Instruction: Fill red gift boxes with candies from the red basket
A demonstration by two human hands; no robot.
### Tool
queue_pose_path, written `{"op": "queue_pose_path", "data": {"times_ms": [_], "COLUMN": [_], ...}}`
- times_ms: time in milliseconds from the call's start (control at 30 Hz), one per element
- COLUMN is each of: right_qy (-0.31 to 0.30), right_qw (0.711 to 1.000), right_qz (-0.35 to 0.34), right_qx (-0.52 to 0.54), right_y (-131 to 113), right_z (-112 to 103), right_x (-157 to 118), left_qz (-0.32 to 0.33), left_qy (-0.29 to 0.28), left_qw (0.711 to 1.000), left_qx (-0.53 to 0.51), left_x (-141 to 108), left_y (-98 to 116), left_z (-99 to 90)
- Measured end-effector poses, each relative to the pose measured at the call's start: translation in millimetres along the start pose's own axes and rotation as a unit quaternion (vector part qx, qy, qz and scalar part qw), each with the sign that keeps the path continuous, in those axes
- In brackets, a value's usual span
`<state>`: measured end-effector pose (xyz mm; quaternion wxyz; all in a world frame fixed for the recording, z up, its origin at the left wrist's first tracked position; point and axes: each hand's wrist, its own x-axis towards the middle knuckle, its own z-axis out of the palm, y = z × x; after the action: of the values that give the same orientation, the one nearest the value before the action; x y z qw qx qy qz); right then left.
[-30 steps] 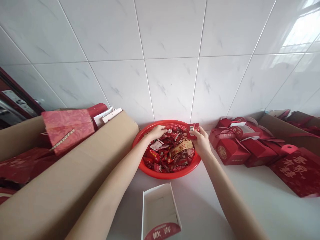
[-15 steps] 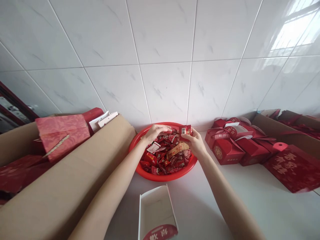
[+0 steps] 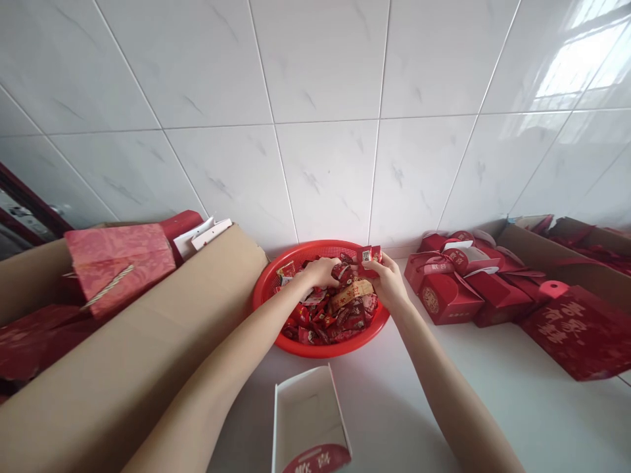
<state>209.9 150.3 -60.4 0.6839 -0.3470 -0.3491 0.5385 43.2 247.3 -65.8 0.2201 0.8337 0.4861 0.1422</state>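
Note:
A red plastic basket full of small wrapped candies stands against the tiled wall. Over its back right part, my right hand is closed on red candy packets, one showing a white printed patch. My left hand reaches into the middle of the basket, its fingers closed round a dark red candy packet beside the right hand's packets. Nearer to me, an open white box with a red front flap rests on the table; its inside holds nothing.
On the left stands a long cardboard box with red gift bags. Several folded red boxes sit at the right, beside another cardboard box and a red bag. The tiled wall closes off the back.
My left hand has moved right and down into the candies and taken hold of a packet. My right hand has stayed nearly in place with its packets.

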Motion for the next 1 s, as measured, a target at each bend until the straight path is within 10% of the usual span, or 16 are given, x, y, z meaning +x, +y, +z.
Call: {"op": "queue_pose_path", "data": {"times_ms": [700,1000], "right_qy": [0.006,0.003], "right_qw": [1.000,1.000], "right_qz": [-0.006,0.003], "right_qx": [0.014,0.014], "right_y": [0,2], "right_z": [1,-1], "right_x": [0,2], "left_qz": [0.011,-0.048], "left_qy": [0.050,-0.015], "left_qw": [0.996,0.991], "left_qx": [-0.074,-0.121], "left_x": [-6,-15], "left_y": [-15,-3], "left_z": [-7.1,-7.8]}}
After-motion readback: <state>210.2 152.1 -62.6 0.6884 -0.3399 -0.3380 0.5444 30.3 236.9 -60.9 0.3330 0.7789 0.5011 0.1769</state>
